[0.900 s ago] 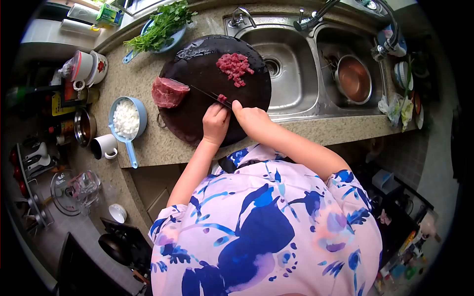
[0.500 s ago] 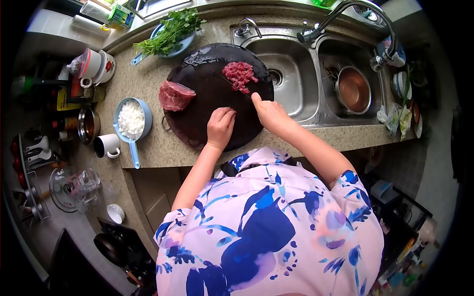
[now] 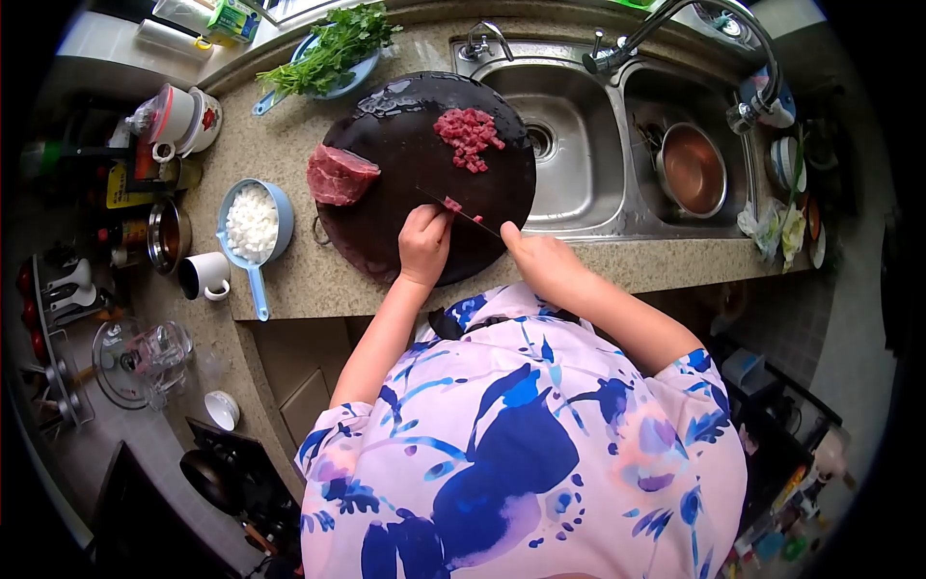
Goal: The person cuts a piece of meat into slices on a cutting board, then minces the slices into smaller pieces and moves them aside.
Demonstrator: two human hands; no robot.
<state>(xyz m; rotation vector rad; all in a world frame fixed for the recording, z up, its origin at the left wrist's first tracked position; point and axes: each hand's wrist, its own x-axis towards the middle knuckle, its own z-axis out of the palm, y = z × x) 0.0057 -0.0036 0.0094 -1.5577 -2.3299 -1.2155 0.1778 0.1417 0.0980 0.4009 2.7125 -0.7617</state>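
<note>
On the round dark cutting board (image 3: 386,236), my right hand (image 3: 545,262) grips a kitchen knife (image 3: 490,228) by its handle, which the fingers cover. The thin blade slants up and left to the fingertips of my left hand (image 3: 424,241). That hand is closed, its fingers curled over a piece of raw meat that they mostly hide. Small cut bits of meat (image 3: 451,204) lie at the blade. Farther back on the board is a pile of diced meat (image 3: 468,135). A larger chunk of raw meat (image 3: 340,177) sits at the board's left edge.
Left of the board stand a blue handled bowl of white cubes (image 3: 253,224) and a white mug (image 3: 204,276). Leafy greens (image 3: 333,56) lie in a blue colander behind. To the right is a double sink (image 3: 569,183) with a metal pan (image 3: 692,169) in it.
The knife and my right hand have moved from the diced pile back toward me, and the blade is now beside my left fingertips. Small meat bits now show at the blade.
</note>
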